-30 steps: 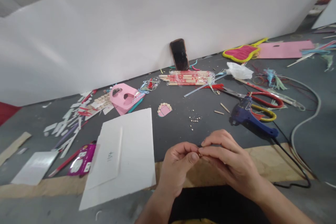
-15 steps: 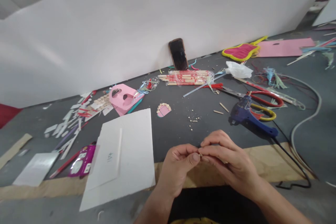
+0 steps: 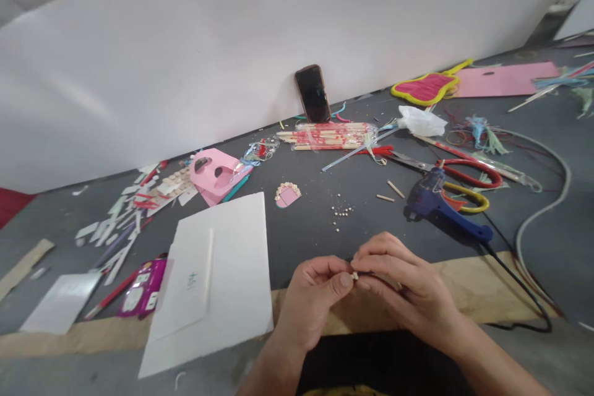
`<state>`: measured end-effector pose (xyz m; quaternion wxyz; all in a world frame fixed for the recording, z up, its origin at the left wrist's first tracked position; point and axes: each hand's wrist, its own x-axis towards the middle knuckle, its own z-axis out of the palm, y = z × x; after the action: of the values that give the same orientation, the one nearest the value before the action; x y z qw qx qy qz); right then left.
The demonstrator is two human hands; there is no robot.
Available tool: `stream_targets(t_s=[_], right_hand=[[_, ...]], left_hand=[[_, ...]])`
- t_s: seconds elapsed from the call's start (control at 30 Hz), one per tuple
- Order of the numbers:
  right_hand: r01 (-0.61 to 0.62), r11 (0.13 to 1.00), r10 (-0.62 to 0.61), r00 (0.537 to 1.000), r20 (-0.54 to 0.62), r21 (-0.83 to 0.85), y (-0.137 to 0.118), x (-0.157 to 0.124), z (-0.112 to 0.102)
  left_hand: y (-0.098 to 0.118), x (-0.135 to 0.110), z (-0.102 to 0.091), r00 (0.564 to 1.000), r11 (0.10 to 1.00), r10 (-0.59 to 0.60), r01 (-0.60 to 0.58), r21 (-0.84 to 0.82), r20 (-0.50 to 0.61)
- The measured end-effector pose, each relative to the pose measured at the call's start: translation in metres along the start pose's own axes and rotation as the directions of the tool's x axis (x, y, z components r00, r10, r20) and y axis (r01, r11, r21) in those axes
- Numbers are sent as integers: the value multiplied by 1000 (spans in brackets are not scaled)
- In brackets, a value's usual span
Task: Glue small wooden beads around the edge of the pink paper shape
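My left hand [image 3: 318, 294] and my right hand [image 3: 403, 284] meet above the table's near edge, fingertips pinched together. Between them shows a tiny pale wooden piece [image 3: 355, 275], mostly covered by the fingers; both hands grip it. Beyond the hands lie several small round wooden bits [image 3: 342, 211]. Left of these sits a small pink arched piece [image 3: 288, 197] with pale bits lining its curved rim. Two short wooden sticks [image 3: 385, 198] rest to the right, beside a blue hot glue gun [image 3: 445, 213].
White boards [image 3: 232, 272] lie on the left, near a purple packet [image 3: 145, 284] and pink cut-out card [image 3: 216, 173]. Red-and-yellow-handled scissors [image 3: 471, 174] are under the glue gun. A phone [image 3: 313, 93] leans on the white wall, behind bagged sticks [image 3: 331, 136]. A grey cable [image 3: 552, 198] curves at right.
The pale piece between my fingertips shows a little more clearly and appears turned. My hands stay almost in place, and the view has shifted slightly.
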<state>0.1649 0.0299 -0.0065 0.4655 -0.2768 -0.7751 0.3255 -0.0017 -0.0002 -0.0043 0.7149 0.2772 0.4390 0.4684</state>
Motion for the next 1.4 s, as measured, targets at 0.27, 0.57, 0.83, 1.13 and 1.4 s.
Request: stream_targets(t_s=[0.27,0.57,0.83,1.13,1.4], right_hand=[[-16,999,16,1000,4,36,-1,0,1],[-51,998,50,999,15,45,-6,-1,-1],[-62,996,61,998,14,59,-7,-2,-1],[-71,993,71,997,1,90,-5,-4,2],[-70,996,71,997,-4,61,-6,-3,2]], left_hand=[[0,0,-2,999,1000,6,-7,24,33],[1,-1,-1,999,1000,12,-14,26,53],[0,-3,-1,998,1000,19,-21,20,61],[0,-3,-1,996,999,35,-37,29,79],[0,-4,-1,997,998,53,-55,44,54]])
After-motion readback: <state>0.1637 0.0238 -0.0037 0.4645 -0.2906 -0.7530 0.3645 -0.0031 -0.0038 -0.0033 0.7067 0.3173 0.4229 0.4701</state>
